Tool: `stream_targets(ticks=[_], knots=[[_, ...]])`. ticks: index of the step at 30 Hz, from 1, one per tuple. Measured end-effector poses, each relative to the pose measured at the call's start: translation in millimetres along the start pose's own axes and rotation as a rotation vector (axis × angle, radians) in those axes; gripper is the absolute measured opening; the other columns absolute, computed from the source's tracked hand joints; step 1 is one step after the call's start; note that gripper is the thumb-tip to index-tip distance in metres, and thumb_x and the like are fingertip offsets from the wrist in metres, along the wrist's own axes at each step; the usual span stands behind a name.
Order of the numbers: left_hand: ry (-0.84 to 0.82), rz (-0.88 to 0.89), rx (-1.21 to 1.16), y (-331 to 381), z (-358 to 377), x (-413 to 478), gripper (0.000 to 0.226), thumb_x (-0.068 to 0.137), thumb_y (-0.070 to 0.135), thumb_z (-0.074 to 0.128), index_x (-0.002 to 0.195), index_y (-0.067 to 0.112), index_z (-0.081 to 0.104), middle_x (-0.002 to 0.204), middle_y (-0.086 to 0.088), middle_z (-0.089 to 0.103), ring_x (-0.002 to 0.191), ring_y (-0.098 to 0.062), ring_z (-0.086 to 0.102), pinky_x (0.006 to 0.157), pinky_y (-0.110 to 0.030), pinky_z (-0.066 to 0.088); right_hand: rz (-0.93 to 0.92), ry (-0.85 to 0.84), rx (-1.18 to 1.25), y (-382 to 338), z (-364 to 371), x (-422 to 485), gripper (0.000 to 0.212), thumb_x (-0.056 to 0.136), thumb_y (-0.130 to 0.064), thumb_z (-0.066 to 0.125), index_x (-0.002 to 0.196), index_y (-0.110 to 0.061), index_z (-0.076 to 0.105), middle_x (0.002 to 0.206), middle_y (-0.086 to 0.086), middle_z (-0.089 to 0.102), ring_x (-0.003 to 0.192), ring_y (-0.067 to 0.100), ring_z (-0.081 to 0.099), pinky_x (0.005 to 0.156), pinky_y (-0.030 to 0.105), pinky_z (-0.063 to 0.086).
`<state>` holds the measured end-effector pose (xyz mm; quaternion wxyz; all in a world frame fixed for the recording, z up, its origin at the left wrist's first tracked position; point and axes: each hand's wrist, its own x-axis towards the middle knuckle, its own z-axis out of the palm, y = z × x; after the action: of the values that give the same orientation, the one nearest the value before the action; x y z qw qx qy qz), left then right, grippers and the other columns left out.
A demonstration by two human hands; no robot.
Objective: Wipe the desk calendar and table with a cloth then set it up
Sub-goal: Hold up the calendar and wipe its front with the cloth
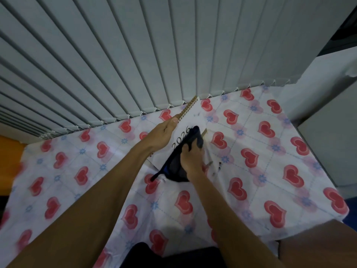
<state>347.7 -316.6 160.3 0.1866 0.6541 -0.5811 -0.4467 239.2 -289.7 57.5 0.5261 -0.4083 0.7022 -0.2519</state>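
A white spiral-bound desk calendar (193,115) printed "2026" stands tilted on the table (260,171), which is covered with a heart-patterned cloth. My left hand (164,132) grips the calendar's left edge near the gold spiral binding. My right hand (191,161) presses a dark blue cloth (175,167) against the calendar's front face. The cloth hides much of the lower page, and a strip of it hangs down to the left.
Grey vertical blinds (135,64) hang right behind the table's far edge. A white cabinet or appliance (328,113) stands against the table's right side. An orange surface (9,147) shows at the far left.
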Motion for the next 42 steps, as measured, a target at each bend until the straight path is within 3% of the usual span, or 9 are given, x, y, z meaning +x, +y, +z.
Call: stream_targets(ticks=[5,12,15,19,26,29,32,37,42], knots=[[-0.009,-0.027,0.022,0,-3,-1,0.054,0.104,0.050,0.022,0.149,0.026,0.038,0.153,0.001,0.041,0.142,-0.016,0.035,0.108,-0.024,0.023,-0.390,0.101,0.125,-16,23,-62,0.060,0.099,-0.036,0.046,0.154,-0.017,0.032,0.140,0.011,0.035,0.126,0.023,0.042,0.111,0.036,0.039],[-0.033,-0.009,-0.013,9,-3,-9,0.048,0.107,0.040,0.021,0.152,0.028,0.029,0.139,0.016,0.037,0.126,0.001,0.028,0.098,-0.008,0.015,0.044,0.101,0.017,0,3,-1,0.058,0.105,-0.031,0.035,0.158,-0.013,0.018,0.160,0.026,0.018,0.144,0.040,0.026,0.116,0.046,0.029],[-0.041,-0.008,-0.025,10,-3,-9,0.048,0.107,0.039,0.021,0.152,0.025,0.030,0.154,0.004,0.036,0.139,-0.008,0.030,0.101,-0.014,0.017,-0.037,0.034,-0.024,-1,13,-35,0.061,0.104,-0.030,0.040,0.158,-0.014,0.017,0.158,0.023,0.020,0.142,0.039,0.029,0.115,0.045,0.031],[-0.045,0.005,-0.020,11,-4,-10,0.047,0.108,0.036,0.020,0.151,0.023,0.033,0.153,-0.001,0.039,0.134,-0.009,0.034,0.097,-0.014,0.019,-0.220,0.016,0.061,-13,23,-72,0.059,0.099,-0.026,0.048,0.152,-0.014,0.026,0.151,0.015,0.028,0.136,0.031,0.034,0.114,0.040,0.034],[-0.065,-0.011,-0.049,9,-5,-11,0.049,0.107,0.041,0.020,0.153,0.025,0.028,0.156,0.000,0.034,0.145,-0.018,0.027,0.102,-0.020,0.018,0.011,0.051,0.025,-8,7,-41,0.051,0.101,-0.020,0.044,0.149,-0.011,0.032,0.150,0.019,0.035,0.129,0.035,0.043,0.099,0.032,0.038],[-0.050,-0.005,-0.055,10,-5,-10,0.049,0.107,0.039,0.020,0.153,0.022,0.028,0.156,0.001,0.034,0.142,-0.014,0.030,0.099,-0.015,0.018,-0.150,0.016,-0.035,-20,8,-60,0.050,0.101,-0.021,0.046,0.149,-0.010,0.036,0.142,0.016,0.043,0.121,0.032,0.051,0.096,0.028,0.041],[-0.071,0.005,-0.039,9,-6,-9,0.048,0.108,0.036,0.021,0.152,0.021,0.032,0.146,0.000,0.043,0.120,-0.006,0.038,0.085,0.000,0.030,-0.302,0.055,0.079,-37,9,-60,0.038,0.099,-0.017,0.048,0.135,-0.007,0.051,0.123,0.013,0.060,0.095,0.019,0.060,0.089,0.031,0.051],[-0.109,0.054,-0.038,5,-6,-8,0.051,0.107,0.039,0.022,0.155,0.022,0.023,0.160,0.006,0.025,0.147,-0.012,0.021,0.108,-0.018,0.014,-0.018,0.063,-0.072,-32,-13,-11,0.053,0.103,-0.027,0.040,0.152,-0.009,0.032,0.148,0.024,0.038,0.131,0.040,0.042,0.105,0.042,0.041],[-0.045,0.036,0.165,-6,-7,-1,0.056,0.100,0.047,0.044,0.152,0.031,0.029,0.145,0.000,0.049,0.129,-0.024,0.049,0.098,-0.028,0.038,0.081,-0.039,-0.068,-21,-54,23,0.031,0.091,-0.018,0.056,0.116,0.000,0.060,0.116,0.013,0.061,0.111,0.034,0.060,0.088,0.037,0.048]])
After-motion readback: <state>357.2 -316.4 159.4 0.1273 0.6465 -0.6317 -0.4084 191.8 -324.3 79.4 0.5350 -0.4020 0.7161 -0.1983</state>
